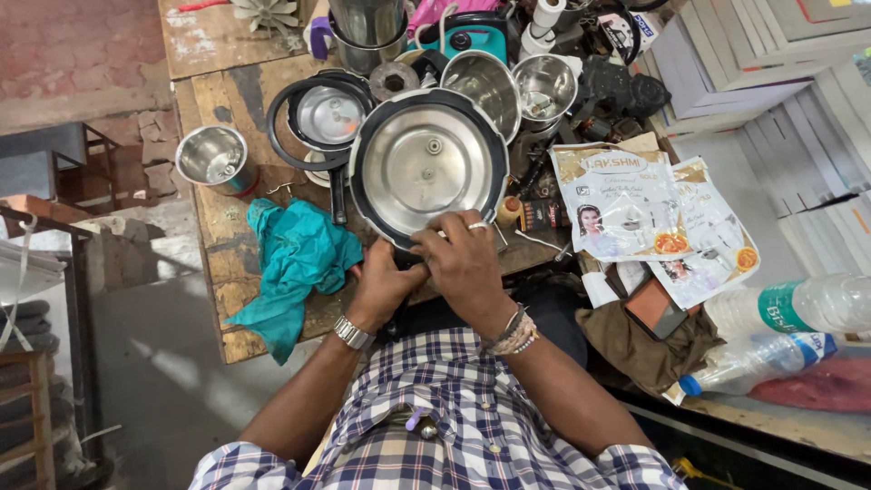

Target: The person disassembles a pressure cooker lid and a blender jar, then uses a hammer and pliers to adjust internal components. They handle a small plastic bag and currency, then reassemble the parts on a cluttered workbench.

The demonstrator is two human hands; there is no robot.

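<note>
Head view: I have both hands at the near rim of the pressure cooker lid (pixel 428 168), underside up on the wooden bench (pixel 218 227). Left hand (pixel 383 283) grips its handle; right hand (pixel 464 259) pinches the rim. Two glossy white-and-gold packets (pixel 621 204) lie right; teal cloth (pixel 295 259) left.

— What lies at left on the bench?
— A teal cloth (pixel 295 263), with a steel cup (pixel 214 159) above it.

— And at right?
— Two printed packets (pixel 635 204), and plastic bottles (pixel 789 331) at lower right. White boxes (pixel 771 100) are stacked upper right; steel jars (pixel 517 86) stand at top centre.
</note>
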